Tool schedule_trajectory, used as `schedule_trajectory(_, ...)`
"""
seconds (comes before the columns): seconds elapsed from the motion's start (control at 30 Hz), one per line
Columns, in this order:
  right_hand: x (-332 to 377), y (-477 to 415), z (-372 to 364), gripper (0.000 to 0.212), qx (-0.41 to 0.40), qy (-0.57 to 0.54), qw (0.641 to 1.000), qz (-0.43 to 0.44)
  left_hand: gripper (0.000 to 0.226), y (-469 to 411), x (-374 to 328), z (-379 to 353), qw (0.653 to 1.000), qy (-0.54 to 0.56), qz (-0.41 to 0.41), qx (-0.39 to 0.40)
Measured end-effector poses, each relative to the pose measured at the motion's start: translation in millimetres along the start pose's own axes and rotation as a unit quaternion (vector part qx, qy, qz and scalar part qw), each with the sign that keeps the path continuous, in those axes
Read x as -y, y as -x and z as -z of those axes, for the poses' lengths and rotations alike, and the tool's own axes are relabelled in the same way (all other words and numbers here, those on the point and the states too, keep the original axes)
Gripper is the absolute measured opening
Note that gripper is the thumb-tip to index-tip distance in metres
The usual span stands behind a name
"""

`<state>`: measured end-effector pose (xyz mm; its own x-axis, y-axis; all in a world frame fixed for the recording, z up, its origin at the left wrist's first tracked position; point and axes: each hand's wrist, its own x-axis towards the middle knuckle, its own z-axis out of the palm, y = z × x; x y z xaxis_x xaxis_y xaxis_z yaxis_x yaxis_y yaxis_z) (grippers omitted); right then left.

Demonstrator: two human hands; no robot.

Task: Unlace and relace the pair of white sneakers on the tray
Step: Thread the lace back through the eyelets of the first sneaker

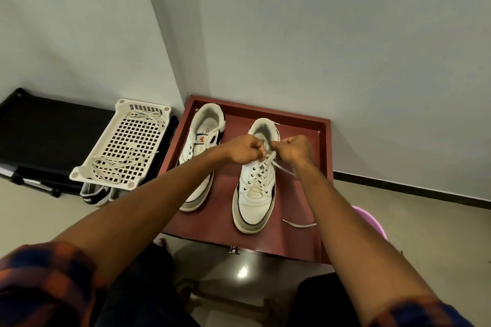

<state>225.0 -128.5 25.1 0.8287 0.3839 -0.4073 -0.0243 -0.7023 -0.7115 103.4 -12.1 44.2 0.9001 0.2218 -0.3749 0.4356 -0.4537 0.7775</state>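
Two white sneakers stand on a dark red tray (223, 188). The left sneaker (202, 141) has no lace in its eyelets and is partly hidden by my left forearm. The right sneaker (256, 186) is laced up to its top eyelets. My left hand (245, 150) and my right hand (293, 148) meet above its tongue, each pinching a part of the white lace (265, 164). One lace end (299, 224) trails over the tray to the right of the toe.
A white perforated basket (125, 143) with loose laces stands left of the tray on a black rack (39, 127). A dark shoe (94, 195) lies under it on the floor. A pink object (372, 223) shows right of the tray. Walls close in behind.
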Motion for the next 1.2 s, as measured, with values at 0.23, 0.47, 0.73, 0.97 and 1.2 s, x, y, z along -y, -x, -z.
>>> schedule_trajectory(0.23, 2.0, -5.9, 5.0, 0.021, 0.022, 0.020, 1.000, -0.004, 0.016, 38.0, 35.6, 25.8, 0.956, 0.283, 0.048, 0.066)
schedule_trajectory(0.47, -4.6, -9.3, 1.0, 0.016, 0.031, -0.010, 0.999, -0.016, 0.015, 60.8, 49.8, 46.8, 0.994, 0.071, 0.087, 0.009)
schedule_trajectory(0.73, -5.6, -10.4, -2.1, 0.014, 0.055, -0.057, 0.996, -0.043, 0.032, 17.7, -4.8, 5.3, 0.973, -0.163, -0.075, -0.148)
schedule_trajectory(0.97, -11.2, -12.9, 2.1, 0.023, 0.050, -0.065, 0.995, -0.055, 0.019, -12.2, -15.3, -9.5, 0.951, -0.291, -0.064, -0.081)
schedule_trajectory(1.2, -11.0, -17.5, -7.4, 0.025, 0.039, -0.028, 0.998, -0.034, 0.015, 1.4, 3.4, -0.9, 0.986, -0.111, -0.036, -0.118)
